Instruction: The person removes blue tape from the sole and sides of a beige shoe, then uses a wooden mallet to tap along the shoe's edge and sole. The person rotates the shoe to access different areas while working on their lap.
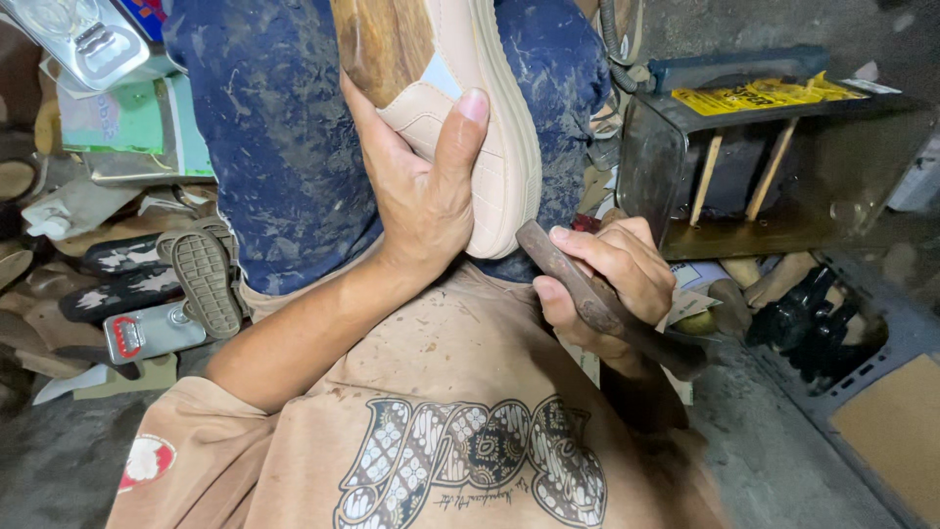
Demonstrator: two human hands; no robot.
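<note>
Already the left hand point(426, 191) grips a pink shoe point(480, 127) stretched on its wooden form point(382, 44). Right hand point(607, 284) is closed around a hammer point(597, 304); the hammering looks part done.

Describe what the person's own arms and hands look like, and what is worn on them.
Both hands are bare: no gloves, rings or watch show. The left hand has short nails, and its forearm is uncovered up to a short tan sleeve bearing a small red and white round patch. The right hand looks grimy at the knuckles; its forearm is mostly out of view.
</note>
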